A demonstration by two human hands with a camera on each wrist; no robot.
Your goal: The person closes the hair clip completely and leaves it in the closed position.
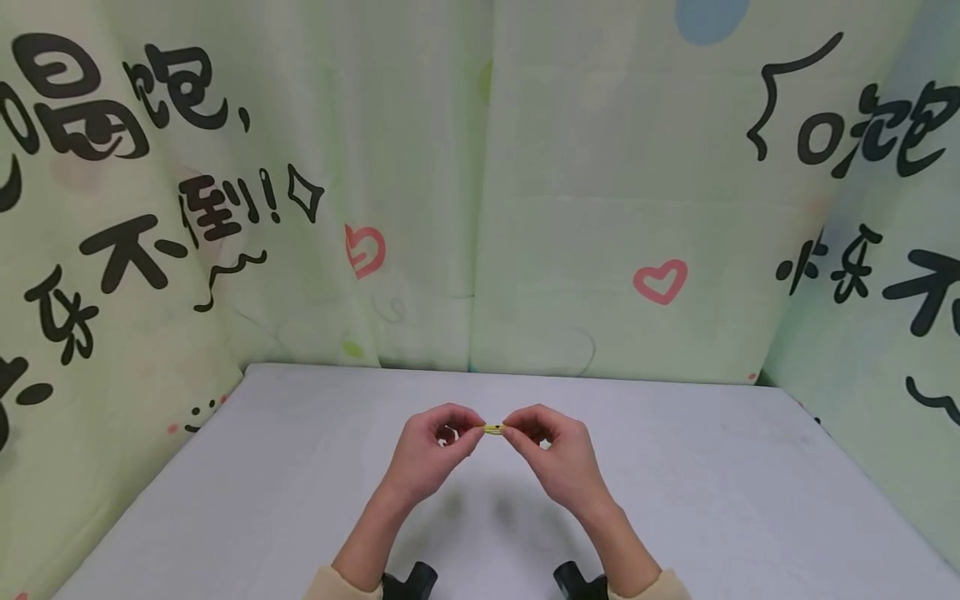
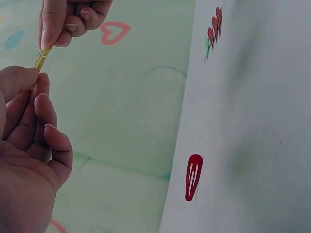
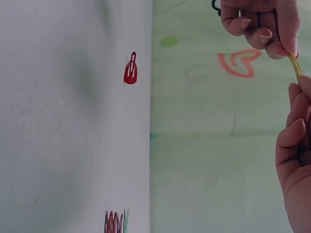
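Both hands are raised above the grey table [image 1: 712, 500] and hold a small yellow hair clip [image 1: 493, 429] between them. My left hand [image 1: 472, 435] pinches its left end and my right hand [image 1: 514, 433] pinches its right end. The other fingers of both hands are curled. The left wrist view has the yellow clip [image 2: 41, 59] running from my left hand [image 2: 34, 82] up to my right hand [image 2: 51, 41]. The right wrist view shows the yellow clip [image 3: 294, 65] between my right hand [image 3: 297, 87] and my left hand [image 3: 284, 48].
A red hair clip [image 2: 193, 177] [image 3: 130, 70] lies flat on the table below the hands. A small bunch of red and green clips [image 2: 214, 29] [image 3: 114, 222] lies farther along the table. Printed green curtains [image 1: 525, 208] wall the table on three sides.
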